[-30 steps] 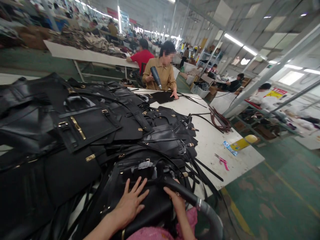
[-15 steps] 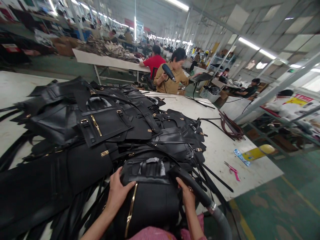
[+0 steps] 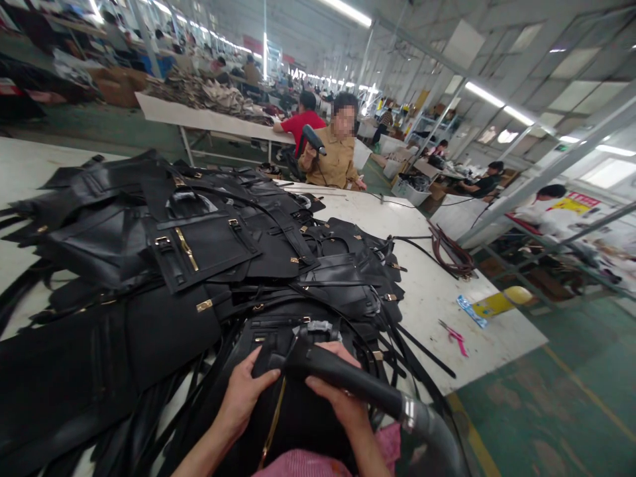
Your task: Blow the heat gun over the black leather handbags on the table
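A black leather bag [image 3: 293, 424] with a gold strip lies right in front of me, at the near end of a big pile of black bag pieces [image 3: 189, 258]. My left hand [image 3: 243, 394] grips the bag's upper left edge, fingers curled over it. My right hand [image 3: 335, 394] is wrapped round the black nozzle of a hose [image 3: 362, 391], holding it across the top of the bag. The hose runs off to the lower right.
The white table [image 3: 432, 291] carries pink scissors [image 3: 451, 333], a blue and yellow packet [image 3: 489, 306] and brown straps [image 3: 454, 255] on its right side. A person in a tan shirt [image 3: 334, 162] holds a heat gun at the far end. Green floor lies to the right.
My right hand has swung the hose nozzle left, over the top of the bag. My left hand has shifted from the bag's left side toward its top edge. The far person lowered the heat gun.
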The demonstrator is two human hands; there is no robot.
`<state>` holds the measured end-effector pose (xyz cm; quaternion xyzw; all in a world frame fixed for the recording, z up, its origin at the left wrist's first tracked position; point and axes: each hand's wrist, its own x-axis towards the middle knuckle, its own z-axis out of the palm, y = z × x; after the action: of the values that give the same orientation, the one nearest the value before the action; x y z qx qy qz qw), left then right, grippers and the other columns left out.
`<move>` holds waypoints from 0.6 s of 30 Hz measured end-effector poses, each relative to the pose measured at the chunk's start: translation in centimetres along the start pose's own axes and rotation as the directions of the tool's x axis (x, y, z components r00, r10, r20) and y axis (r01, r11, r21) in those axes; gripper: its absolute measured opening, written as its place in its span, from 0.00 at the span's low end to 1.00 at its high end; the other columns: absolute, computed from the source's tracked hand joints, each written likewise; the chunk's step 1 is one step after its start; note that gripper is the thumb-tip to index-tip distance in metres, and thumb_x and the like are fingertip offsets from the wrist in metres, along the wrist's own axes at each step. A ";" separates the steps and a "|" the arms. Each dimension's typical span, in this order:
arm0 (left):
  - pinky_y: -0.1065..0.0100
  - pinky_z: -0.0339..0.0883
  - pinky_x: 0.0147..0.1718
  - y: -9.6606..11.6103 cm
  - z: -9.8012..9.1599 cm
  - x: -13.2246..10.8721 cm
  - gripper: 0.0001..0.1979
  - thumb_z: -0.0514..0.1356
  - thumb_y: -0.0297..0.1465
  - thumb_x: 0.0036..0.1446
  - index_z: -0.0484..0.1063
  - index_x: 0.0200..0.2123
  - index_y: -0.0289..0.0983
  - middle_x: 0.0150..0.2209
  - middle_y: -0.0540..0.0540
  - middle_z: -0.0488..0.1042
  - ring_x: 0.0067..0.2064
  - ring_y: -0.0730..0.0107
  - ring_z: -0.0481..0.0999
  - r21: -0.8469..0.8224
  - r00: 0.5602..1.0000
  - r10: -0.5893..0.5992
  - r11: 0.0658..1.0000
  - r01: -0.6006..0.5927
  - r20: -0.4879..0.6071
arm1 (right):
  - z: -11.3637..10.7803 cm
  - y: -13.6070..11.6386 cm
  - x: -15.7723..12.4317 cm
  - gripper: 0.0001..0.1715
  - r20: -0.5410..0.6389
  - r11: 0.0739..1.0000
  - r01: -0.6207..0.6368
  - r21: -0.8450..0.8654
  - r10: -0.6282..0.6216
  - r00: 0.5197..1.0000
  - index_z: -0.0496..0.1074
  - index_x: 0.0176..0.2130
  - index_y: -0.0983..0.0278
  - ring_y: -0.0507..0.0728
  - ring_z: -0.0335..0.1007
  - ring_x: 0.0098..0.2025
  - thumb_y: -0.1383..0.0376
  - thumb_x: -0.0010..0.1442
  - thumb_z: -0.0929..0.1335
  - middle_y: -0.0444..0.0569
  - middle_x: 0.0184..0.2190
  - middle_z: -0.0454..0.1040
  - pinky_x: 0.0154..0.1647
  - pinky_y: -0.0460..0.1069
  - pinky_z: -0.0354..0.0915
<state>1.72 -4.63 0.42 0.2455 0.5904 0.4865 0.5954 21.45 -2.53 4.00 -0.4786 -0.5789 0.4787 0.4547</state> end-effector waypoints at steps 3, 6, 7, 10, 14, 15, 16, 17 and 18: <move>0.61 0.71 0.48 -0.6 0.8 -0.6 0.29 0.69 0.33 0.39 0.72 0.48 0.35 0.44 0.44 0.80 0.51 0.51 0.75 0.013 0.995 0.079 0.997 -0.080 0.066 | 3.1 -0.4 0.5 0.21 0.082 0.996 0.029 0.084 -0.036 0.996 0.74 0.40 0.58 0.60 0.70 0.43 0.57 0.45 0.76 0.44 0.39 0.75 0.48 0.54 0.66; 0.61 0.72 0.45 -1.1 1.5 -1.1 0.29 0.70 0.34 0.38 0.72 0.47 0.35 0.40 0.45 0.80 0.47 0.52 0.77 -0.045 0.997 0.064 0.997 -0.063 0.032 | 4.5 -0.7 1.4 0.18 0.033 0.996 0.052 0.076 -0.054 0.998 0.74 0.39 0.59 0.59 0.70 0.41 0.59 0.47 0.75 0.44 0.37 0.74 0.47 0.53 0.66; 0.60 0.73 0.43 -1.2 1.7 -1.2 0.30 0.70 0.34 0.37 0.72 0.47 0.35 0.39 0.45 0.81 0.44 0.52 0.78 -0.072 0.999 0.036 0.997 -0.034 0.029 | 4.5 -0.8 1.8 0.18 -0.019 0.997 0.063 0.044 -0.062 0.998 0.73 0.40 0.59 0.58 0.70 0.42 0.59 0.48 0.74 0.44 0.38 0.74 0.48 0.53 0.65; 0.59 0.74 0.41 -0.9 2.0 -1.5 0.31 0.70 0.35 0.36 0.72 0.48 0.37 0.40 0.46 0.80 0.42 0.54 0.79 -0.121 0.999 -0.007 0.993 0.012 0.048 | 3.3 -1.4 2.9 0.19 -0.218 0.993 0.078 -0.087 -0.095 0.971 0.72 0.41 0.60 0.58 0.69 0.44 0.59 0.48 0.73 0.44 0.41 0.74 0.52 0.54 0.63; 0.60 0.74 0.42 -0.4 2.0 -1.3 0.29 0.70 0.35 0.36 0.71 0.46 0.37 0.42 0.45 0.80 0.43 0.55 0.79 -0.096 0.999 0.016 0.995 -0.013 0.034 | 1.2 -2.5 2.7 0.19 -0.227 0.991 0.032 -0.131 -0.061 0.972 0.73 0.40 0.60 0.58 0.70 0.41 0.57 0.47 0.74 0.44 0.38 0.75 0.50 0.54 0.65; 0.60 0.74 0.42 -0.3 1.9 -1.3 0.29 0.70 0.35 0.36 0.71 0.46 0.37 0.41 0.46 0.80 0.42 0.55 0.79 -0.081 0.999 0.022 0.997 -0.019 0.038 | 0.9 -2.7 2.4 0.19 -0.190 0.992 0.020 -0.121 -0.043 0.981 0.73 0.39 0.60 0.58 0.70 0.40 0.57 0.47 0.74 0.44 0.37 0.75 0.49 0.53 0.65; 0.60 0.73 0.42 -0.3 1.9 -1.2 0.28 0.69 0.35 0.37 0.71 0.46 0.38 0.40 0.46 0.80 0.41 0.56 0.79 -0.062 0.998 0.033 0.998 -0.030 0.045 | 0.8 -3.0 2.0 0.18 -0.146 0.994 0.010 -0.108 -0.026 0.989 0.73 0.38 0.60 0.58 0.70 0.40 0.57 0.46 0.74 0.44 0.36 0.75 0.48 0.53 0.65; 0.60 0.73 0.42 -0.3 1.8 -1.1 0.27 0.68 0.35 0.38 0.71 0.46 0.38 0.39 0.47 0.80 0.41 0.56 0.79 -0.035 0.997 0.053 0.998 -0.051 0.055 | 0.9 -3.2 1.6 0.18 -0.101 0.996 0.001 -0.094 -0.011 0.995 0.74 0.37 0.60 0.58 0.70 0.39 0.57 0.46 0.75 0.44 0.35 0.75 0.47 0.52 0.66; 0.61 0.72 0.43 -0.3 1.8 -1.0 0.26 0.68 0.35 0.39 0.71 0.45 0.37 0.39 0.47 0.80 0.42 0.57 0.78 0.003 0.994 0.083 0.996 -0.084 0.065 | 1.0 -3.4 1.2 0.18 -0.049 0.997 -0.011 -0.077 0.007 0.999 0.74 0.37 0.60 0.58 0.70 0.39 0.57 0.45 0.75 0.44 0.34 0.75 0.46 0.52 0.66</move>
<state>3.67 -5.14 0.95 0.2875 0.5612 0.5010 0.5927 19.88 -1.76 7.35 -0.5098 -0.5837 0.4461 0.4477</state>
